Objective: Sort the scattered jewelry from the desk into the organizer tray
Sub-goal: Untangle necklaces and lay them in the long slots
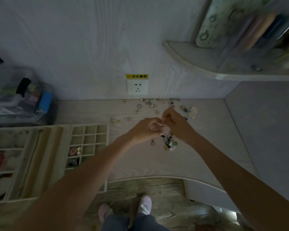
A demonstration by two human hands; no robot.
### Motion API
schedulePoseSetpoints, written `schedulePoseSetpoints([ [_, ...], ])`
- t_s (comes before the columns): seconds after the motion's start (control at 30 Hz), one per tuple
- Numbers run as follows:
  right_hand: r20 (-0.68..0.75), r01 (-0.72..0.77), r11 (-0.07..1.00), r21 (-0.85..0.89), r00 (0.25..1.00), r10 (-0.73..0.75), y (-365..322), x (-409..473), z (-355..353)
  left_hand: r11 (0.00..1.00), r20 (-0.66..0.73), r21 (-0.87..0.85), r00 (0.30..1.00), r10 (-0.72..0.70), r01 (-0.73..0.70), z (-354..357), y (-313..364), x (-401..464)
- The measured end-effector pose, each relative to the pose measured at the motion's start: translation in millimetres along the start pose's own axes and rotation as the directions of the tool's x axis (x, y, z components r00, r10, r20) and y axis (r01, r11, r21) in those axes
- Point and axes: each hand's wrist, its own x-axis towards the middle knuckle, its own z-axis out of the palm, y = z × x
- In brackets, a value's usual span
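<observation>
**Pink piece held between two hands above the desk**

Pink and small, a blurred piece of jewelry point(163, 129) sits between the fingertips of both hands, just above the desk point(207, 147). The left hand point(145, 129) has its fingers curled in and pinches the piece from the left side. The right hand point(175, 124) also curls its fingers and pinches from the right; the two hands touch each other there. What kind of piece it is, I cannot tell.

Directly under the hands lies a small heap of beads point(169, 144) in green, white and dark colours, and a ring point(152, 142) just beside it. More scattered jewelry point(148, 104) lies farther back, near the wall and below the power socket point(137, 87).

The organizer tray point(88, 130) stands at the left on the desk, well apart from the hands. Some of its small compartments hold items, one a pink coiled piece point(73, 150). A clear plastic box point(15, 97) stands behind the tray.
</observation>
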Motion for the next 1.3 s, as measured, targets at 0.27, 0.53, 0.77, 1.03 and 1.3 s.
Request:
schedulePoseSetpoints([
  [0.27, -0.046, 0.026, 0.946, 0.324, 0.999, -0.012, -44.0, 13.1, -30.1, 0.997, -0.226, 0.009, 0.971, 0.080, -0.080, -43.2, 22.8, -12.8],
  [0.53, -0.078, -0.046, 0.885, 0.463, 0.993, 0.092, -49.0, 22.9, -32.7, 1.000, -0.372, 0.023, 0.928, -0.002, 0.011, -61.9, 17.6, -13.9],
  [0.77, -0.052, -0.079, 0.916, 0.394, 0.993, 0.108, -41.5, 25.2, -35.4, 0.929, -0.460, -0.370, 0.863, -0.209, 0.027, -72.1, 21.7, -19.2],
  [1.03, 0.115, 0.022, 0.983, 0.180, 0.992, -0.043, -58.4, 32.7, -14.2, 0.847, -0.464, -0.531, 0.824, -0.325, 0.035, -102.9, 27.0, -69.6],
  [1.3, -0.057, -0.070, 0.973, 0.221, 0.995, 0.085, -75.2, 44.1, 6.4, 0.224, -0.029, -0.973, 0.933, -0.360, 0.056, -119.7, 15.8, -95.4],
])
